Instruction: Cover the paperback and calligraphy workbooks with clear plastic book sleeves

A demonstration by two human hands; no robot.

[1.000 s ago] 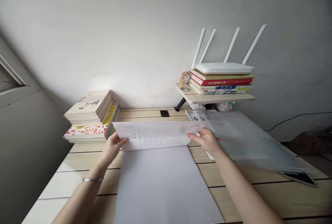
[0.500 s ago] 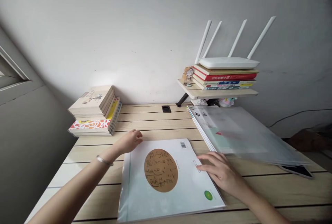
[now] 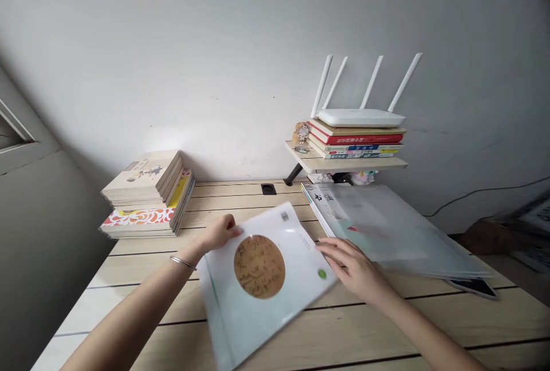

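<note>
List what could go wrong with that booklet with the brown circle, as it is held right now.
1. The left hand pinches the glossy booklet at one far corner while it sits tilted; it may slip out or bend.
2. The open right hand is close to the pile of sleeved books; swinging the booklet might nudge those slick sleeves across the table.

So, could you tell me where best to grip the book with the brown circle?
Pinch the right edge of the book, coming from the right hand side: it is thin, lies askew, and the left hand is at its far-left corner.
</note>
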